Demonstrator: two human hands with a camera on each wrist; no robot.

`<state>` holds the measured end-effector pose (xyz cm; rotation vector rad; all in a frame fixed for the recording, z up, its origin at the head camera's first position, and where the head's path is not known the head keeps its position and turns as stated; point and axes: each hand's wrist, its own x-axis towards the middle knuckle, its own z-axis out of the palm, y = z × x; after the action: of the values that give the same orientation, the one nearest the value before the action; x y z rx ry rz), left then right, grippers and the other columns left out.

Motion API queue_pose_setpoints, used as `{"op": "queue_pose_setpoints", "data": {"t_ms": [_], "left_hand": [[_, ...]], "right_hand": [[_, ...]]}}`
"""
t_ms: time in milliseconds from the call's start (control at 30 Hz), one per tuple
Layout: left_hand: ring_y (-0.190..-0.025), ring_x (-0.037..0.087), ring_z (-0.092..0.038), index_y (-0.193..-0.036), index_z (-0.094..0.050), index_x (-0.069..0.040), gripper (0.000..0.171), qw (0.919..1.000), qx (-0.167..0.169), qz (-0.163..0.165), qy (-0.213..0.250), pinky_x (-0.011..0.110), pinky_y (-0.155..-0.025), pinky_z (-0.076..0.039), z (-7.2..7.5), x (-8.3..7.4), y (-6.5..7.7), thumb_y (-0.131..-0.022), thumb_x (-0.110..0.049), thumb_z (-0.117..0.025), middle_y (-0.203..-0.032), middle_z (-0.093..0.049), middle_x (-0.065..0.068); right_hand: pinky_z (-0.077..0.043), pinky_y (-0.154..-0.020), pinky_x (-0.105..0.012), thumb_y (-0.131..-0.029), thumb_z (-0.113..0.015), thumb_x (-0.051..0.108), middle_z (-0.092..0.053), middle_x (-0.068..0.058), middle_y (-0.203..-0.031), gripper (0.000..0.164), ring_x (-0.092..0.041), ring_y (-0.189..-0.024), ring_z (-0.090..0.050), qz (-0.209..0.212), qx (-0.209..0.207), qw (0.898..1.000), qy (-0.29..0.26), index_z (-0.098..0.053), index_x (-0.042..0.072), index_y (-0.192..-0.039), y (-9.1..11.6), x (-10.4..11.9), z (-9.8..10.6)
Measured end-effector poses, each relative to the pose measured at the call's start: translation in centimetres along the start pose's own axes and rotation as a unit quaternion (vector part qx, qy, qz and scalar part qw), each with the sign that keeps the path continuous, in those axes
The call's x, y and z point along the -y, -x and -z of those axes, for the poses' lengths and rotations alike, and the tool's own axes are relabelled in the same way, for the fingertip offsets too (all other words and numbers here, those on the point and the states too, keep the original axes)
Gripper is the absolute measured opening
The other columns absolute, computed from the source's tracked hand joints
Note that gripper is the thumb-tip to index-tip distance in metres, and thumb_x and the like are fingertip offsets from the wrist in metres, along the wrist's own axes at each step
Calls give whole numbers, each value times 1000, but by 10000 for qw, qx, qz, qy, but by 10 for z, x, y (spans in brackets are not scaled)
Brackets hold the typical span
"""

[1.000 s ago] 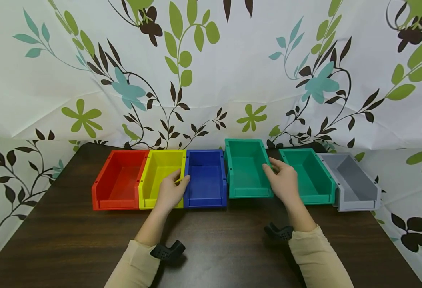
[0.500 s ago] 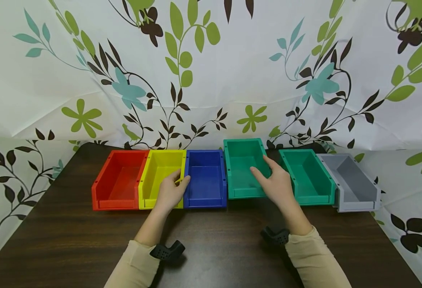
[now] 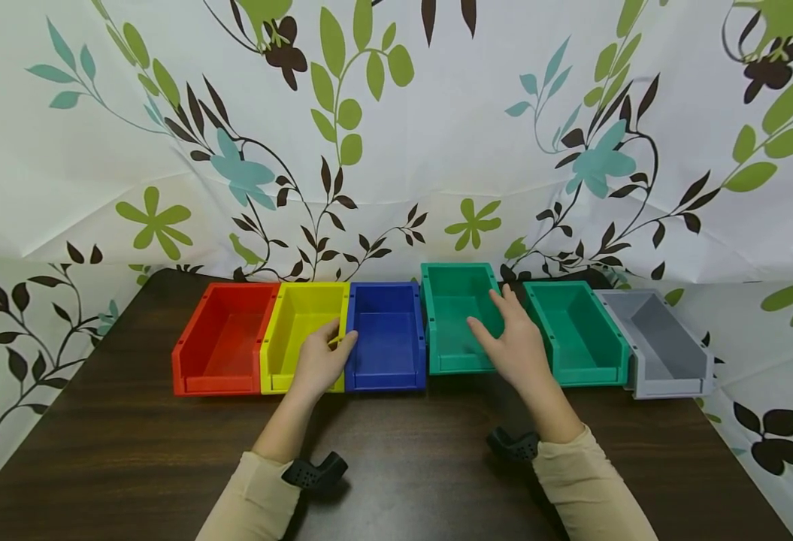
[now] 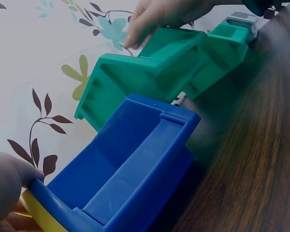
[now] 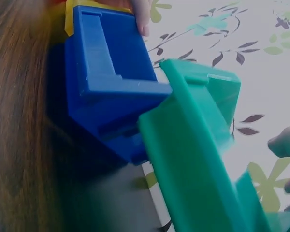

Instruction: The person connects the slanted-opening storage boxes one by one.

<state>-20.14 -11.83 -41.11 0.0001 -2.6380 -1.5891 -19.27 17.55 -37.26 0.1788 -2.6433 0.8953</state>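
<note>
In the head view my left hand (image 3: pixel 322 359) pinches the adjoining walls of the yellow bin (image 3: pixel 301 319) and the blue bin (image 3: pixel 387 338), with the thumb on the blue side. My right hand (image 3: pixel 518 342), fingers spread, hovers over the right wall of the raised green bin (image 3: pixel 460 323), nothing held between thumb and fingers. That bin sits further back than the blue one, and the left wrist view shows it tilted and standing higher than the blue bin. In the right wrist view its lower corner meets the blue bin's side. Fingers of the left hand behind the yellow wall are partly hidden.
A red bin (image 3: pixel 223 338) adjoins the yellow one on the left. On the right stand a second green bin (image 3: pixel 588 330) and a grey bin (image 3: pixel 663 338). A patterned sheet (image 3: pixel 396 180) hangs behind the dark wooden table (image 3: pixel 396 458).
My right hand has let go of the raised green bin's right wall and moved slightly left, its fingers spreading over the bin. The left hand has stayed in place.
</note>
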Motion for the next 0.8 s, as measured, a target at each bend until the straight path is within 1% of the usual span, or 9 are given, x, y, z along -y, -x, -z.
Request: {"op": "queue_pose_setpoints", "data": {"t_ms": [67,167,233,300,433,567,667,733,800], "left_hand": [[-125,37,-51,-136,-46,5,53,10000,-46,-71,7,47,-95,-47,-1,0,0,-94,-24,-57,-137,-51,22],[-124,37,-52,-134,-48,6,51,9998,-83,-178,4,48,-94,-48,-4,2,0,-93,-22,-59,-134,-53,23],[-123,37,-52,-134,-49,6,50,9997,-73,-238,-1,48,-94,-48,-6,3,0,-93,-21,-59,-133,-54,23],[-123,36,-53,-133,-49,5,49,9997,-88,-236,1,47,-94,-48,-8,4,0,-93,-21,-59,-133,-54,23],[-122,37,-54,-134,-49,5,50,9997,-163,-186,22,48,-94,-49,-6,3,1,-93,-22,-59,-133,-54,23],[-122,36,-54,-134,-49,5,50,9997,-183,-187,22,47,-94,-49,-3,2,1,-93,-22,-59,-133,-54,23],[-123,36,-53,-134,-49,4,50,9996,-190,-200,21,47,-94,-49,-1,1,1,-93,-21,-59,-133,-54,22],[-123,35,-53,-134,-49,4,50,9996,-219,-203,21,47,-94,-49,0,1,2,-93,-21,-59,-133,-54,22],[-122,35,-54,-134,-49,4,49,9995,-241,-220,30,47,-94,-49,1,1,3,-93,-21,-59,-133,-55,22]], "right_hand": [[-35,-104,-59,-90,-62,30,-39,-21,-147,58,-38,-136,-37,469,-288,9985,-36,-47,-1,-137,1,2,-1],[-39,-103,-56,-89,-64,19,-50,-22,-138,49,-36,-129,-47,1146,-569,9918,-77,-53,-3,-132,1,4,-3],[-39,-103,-54,-89,-64,15,-53,-21,-135,45,-36,-126,-50,1448,-523,9880,-97,-54,-3,-130,0,6,-5],[-41,-101,-53,-90,-63,15,-54,-21,-134,44,-35,-126,-50,1645,-308,9858,-123,-54,-2,-130,-3,8,-6],[-43,-101,-51,-94,-58,19,-52,-18,-137,44,-32,-128,-49,1767,432,9826,-373,-52,1,-133,-15,16,-9],[-47,-98,-48,-97,-53,25,-50,-12,-141,44,-29,-129,-48,1584,1058,9796,-636,-51,5,-135,-25,24,-14],[-51,-85,-40,-97,-51,28,-49,-8,-141,44,-28,-125,-52,1441,1281,9787,-701,-52,6,-135,-31,28,-21],[-48,-73,-35,-97,-51,28,-49,-9,-141,43,-28,-120,-56,1410,1337,9784,-699,-53,6,-134,-34,30,-25],[-44,-67,-32,-98,-52,26,-49,-10,-141,42,-29,-117,-58,1396,1367,9784,-680,-54,4,-133,-37,32,-27]]}}
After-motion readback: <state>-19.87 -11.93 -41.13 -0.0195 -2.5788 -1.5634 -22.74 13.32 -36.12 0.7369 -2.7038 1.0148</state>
